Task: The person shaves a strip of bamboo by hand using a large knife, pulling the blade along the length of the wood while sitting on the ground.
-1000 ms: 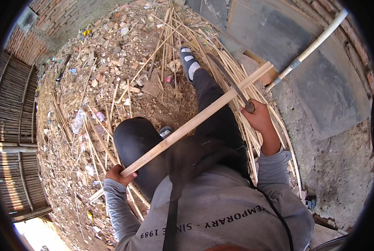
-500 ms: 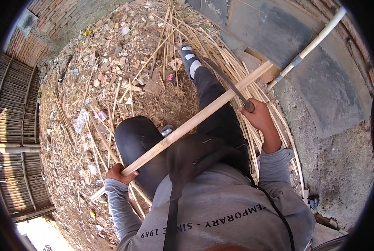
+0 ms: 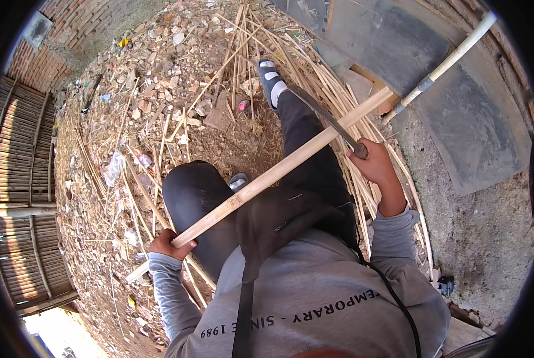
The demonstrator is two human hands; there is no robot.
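Note:
A long pale bamboo slat [image 3: 273,173] slopes across my lap, from near my left knee up to the right. My left hand [image 3: 169,244] is closed round it near its lower end, the thumb on top. My right hand [image 3: 374,164] grips the handle of a long machete [image 3: 326,116]. Its dark blade points up and left toward my stretched-out foot and crosses the slat near the upper end. Whether the edge touches the wood I cannot tell.
Bundles of thin bamboo strips [image 3: 320,74] lie beside my outstretched leg. Rubble and more strips cover the ground at left. A pale pipe [image 3: 446,65] and dark panels [image 3: 392,45] stand along the right wall. A bamboo-slat wall [image 3: 19,149] is far left.
My right hand and the machete have shifted slightly to the right. The slat and my left hand have barely moved.

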